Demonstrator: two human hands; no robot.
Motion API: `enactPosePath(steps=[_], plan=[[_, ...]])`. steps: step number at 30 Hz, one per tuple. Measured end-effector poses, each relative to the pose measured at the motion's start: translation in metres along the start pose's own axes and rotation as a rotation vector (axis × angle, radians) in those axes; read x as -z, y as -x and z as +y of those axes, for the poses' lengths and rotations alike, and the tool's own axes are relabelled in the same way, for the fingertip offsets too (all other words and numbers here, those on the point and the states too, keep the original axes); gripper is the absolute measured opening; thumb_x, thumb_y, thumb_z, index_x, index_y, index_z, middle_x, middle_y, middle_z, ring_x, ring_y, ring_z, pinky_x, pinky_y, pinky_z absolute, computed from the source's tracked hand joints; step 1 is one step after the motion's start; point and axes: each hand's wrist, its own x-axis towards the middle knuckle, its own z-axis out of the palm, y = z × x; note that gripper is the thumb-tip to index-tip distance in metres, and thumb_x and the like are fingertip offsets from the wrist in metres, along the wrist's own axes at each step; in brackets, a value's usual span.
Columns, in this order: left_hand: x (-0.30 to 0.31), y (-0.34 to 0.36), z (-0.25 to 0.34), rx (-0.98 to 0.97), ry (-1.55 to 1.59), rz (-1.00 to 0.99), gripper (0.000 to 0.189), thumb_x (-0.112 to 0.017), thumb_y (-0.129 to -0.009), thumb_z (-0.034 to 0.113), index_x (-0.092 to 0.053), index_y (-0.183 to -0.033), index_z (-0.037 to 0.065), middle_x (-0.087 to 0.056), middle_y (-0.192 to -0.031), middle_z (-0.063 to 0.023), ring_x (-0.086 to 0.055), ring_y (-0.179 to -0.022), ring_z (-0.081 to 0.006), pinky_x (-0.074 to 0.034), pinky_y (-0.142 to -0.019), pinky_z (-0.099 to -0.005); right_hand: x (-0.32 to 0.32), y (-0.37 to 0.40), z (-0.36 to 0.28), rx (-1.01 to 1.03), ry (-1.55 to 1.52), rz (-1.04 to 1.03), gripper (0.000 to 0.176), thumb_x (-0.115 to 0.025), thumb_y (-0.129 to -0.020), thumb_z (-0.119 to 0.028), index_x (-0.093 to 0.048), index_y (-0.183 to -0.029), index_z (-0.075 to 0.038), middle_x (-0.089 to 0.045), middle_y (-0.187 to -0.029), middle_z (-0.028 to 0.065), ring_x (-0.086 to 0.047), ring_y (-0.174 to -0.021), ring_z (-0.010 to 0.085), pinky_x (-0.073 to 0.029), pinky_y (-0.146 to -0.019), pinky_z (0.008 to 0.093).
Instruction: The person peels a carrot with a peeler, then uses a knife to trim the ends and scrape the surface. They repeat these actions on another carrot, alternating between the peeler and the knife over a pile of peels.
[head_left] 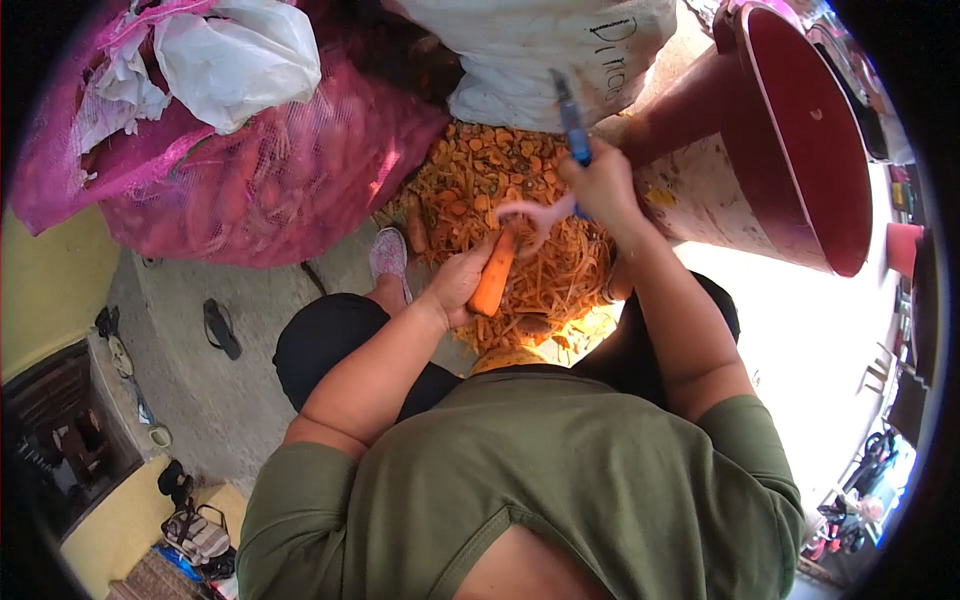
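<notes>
A peeled orange carrot [491, 283] lies in my left hand [463, 278], whose fingers are closed round it. The carrot's upper end still looks dark and rough. My right hand [604, 187] is closed on a pink peeler [546, 213] and also on a blue-handled knife [570, 118], whose blade points up and away from me. Blurred, the peeler's head overlaps the carrot's upper end. Under both hands spreads a heap of carrot peelings and cut ends [565, 262]. A darker, unpeeled-looking carrot [417, 224] rests at the heap's left side.
A pink mesh sack [270, 190] of carrots stands at the far left, with white plastic [238, 60] on top. Beyond the heap is a white sack [530, 50] with lettering. A large dark-red bucket [690, 170] leans at the right. One flip-flop [221, 330] lies on the floor.
</notes>
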Motion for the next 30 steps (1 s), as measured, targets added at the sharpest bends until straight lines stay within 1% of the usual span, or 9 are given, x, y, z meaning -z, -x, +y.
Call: enactPosePath(steps=[2, 3, 7, 14, 19, 22, 23, 26, 30], plan=[[-0.023, 0.006, 0.009, -0.038, -0.077, 0.091, 0.035, -0.045, -0.090, 0.033, -0.046, -0.113, 0.007, -0.054, -0.093, -0.0053, -0.056, -0.076, -0.0159, -0.049, -0.062, -0.0303, -0.016, 0.029, -0.011, 0.079, -0.042, -0.176, 0.018, -0.060, -0.072, -0.016, -0.057, -0.081, 0.000, -0.054, -0.057, 0.0082, -0.051, -0.050, 0.0139, -0.043, -0.050, 0.0314], [-0.026, 0.006, 0.008, -0.058, -0.057, 0.109, 0.037, -0.044, -0.090, 0.033, -0.045, -0.115, 0.007, -0.054, -0.095, -0.0044, -0.055, -0.078, -0.0144, -0.048, -0.065, -0.0289, -0.026, 0.041, -0.012, 0.227, 0.071, -0.175, 0.018, -0.061, -0.071, -0.016, -0.056, -0.079, 0.000, -0.054, -0.057, 0.0089, -0.050, -0.051, 0.0145, -0.043, -0.052, 0.0321], [-0.028, 0.004, 0.007, -0.111, -0.111, 0.147, 0.039, -0.040, -0.092, 0.032, -0.041, -0.122, 0.007, -0.053, -0.096, -0.0038, -0.054, -0.078, -0.0140, -0.048, -0.067, -0.0297, -0.025, 0.021, -0.002, 0.077, 0.098, -0.188, 0.025, -0.062, -0.069, -0.022, -0.058, -0.082, -0.001, -0.058, -0.063, 0.0180, -0.059, -0.061, 0.0313, -0.045, -0.059, 0.0394], [-0.010, 0.006, 0.011, -0.052, -0.157, 0.013, 0.041, -0.039, -0.092, 0.032, -0.038, -0.124, 0.007, -0.052, -0.090, -0.0055, -0.054, -0.073, -0.0146, -0.048, -0.059, -0.0286, 0.023, -0.025, 0.010, -0.017, 0.264, 0.174, 0.025, -0.062, -0.069, -0.019, -0.059, -0.082, 0.002, -0.059, -0.061, 0.0160, -0.062, -0.059, 0.0272, -0.048, -0.058, 0.0369], [-0.014, 0.009, 0.011, -0.035, -0.213, 0.110, 0.041, -0.039, -0.092, 0.031, -0.035, -0.128, 0.012, -0.051, -0.090, -0.0030, -0.053, -0.073, -0.0119, -0.048, -0.059, -0.0256, -0.006, 0.003, 0.006, 0.219, 0.196, -0.003, 0.021, -0.059, -0.072, -0.015, -0.056, -0.081, 0.003, -0.054, -0.056, 0.0109, -0.054, -0.050, 0.0186, -0.043, -0.052, 0.0348], [-0.016, 0.012, 0.009, -0.032, -0.238, 0.071, 0.038, -0.039, -0.092, 0.033, -0.039, -0.122, 0.011, -0.052, -0.088, -0.0046, -0.053, -0.072, -0.0132, -0.048, -0.059, -0.0267, 0.007, -0.016, 0.016, 0.031, 0.110, 0.053, 0.022, -0.059, -0.072, -0.015, -0.056, -0.082, 0.004, -0.055, -0.058, 0.0117, -0.054, -0.050, 0.0184, -0.043, -0.051, 0.0342], [-0.018, 0.013, 0.010, -0.036, -0.239, 0.056, 0.036, -0.039, -0.092, 0.034, -0.041, -0.118, 0.009, -0.052, -0.086, -0.0061, -0.052, -0.071, -0.0146, -0.047, -0.058, -0.0278, 0.017, -0.023, 0.016, -0.004, 0.227, 0.140, 0.025, -0.061, -0.071, -0.018, -0.058, -0.088, 0.000, -0.059, -0.066, 0.0149, -0.060, -0.059, 0.0284, -0.047, -0.061, 0.0378], [-0.014, 0.009, 0.004, -0.037, -0.192, 0.086, 0.037, -0.038, -0.092, 0.035, -0.040, -0.119, 0.010, -0.052, -0.086, -0.0061, -0.052, -0.071, -0.0143, -0.047, -0.057, -0.0271, 0.025, -0.001, -0.014, -0.119, -0.001, 0.011, 0.024, -0.060, -0.071, -0.016, -0.058, -0.088, 0.001, -0.059, -0.064, 0.0133, -0.060, -0.059, 0.0236, -0.047, -0.060, 0.0377], [-0.025, 0.014, 0.008, 0.024, -0.222, 0.063, 0.043, -0.038, -0.093, 0.030, -0.032, -0.131, 0.011, -0.051, -0.091, -0.0024, -0.053, -0.071, -0.0109, -0.049, -0.058, -0.0253, -0.010, 0.016, -0.007, 0.116, 0.118, -0.102, 0.027, -0.061, -0.071, -0.015, -0.058, -0.092, 0.002, -0.059, -0.065, 0.0162, -0.061, -0.062, 0.0241, -0.047, -0.060, 0.0362]])
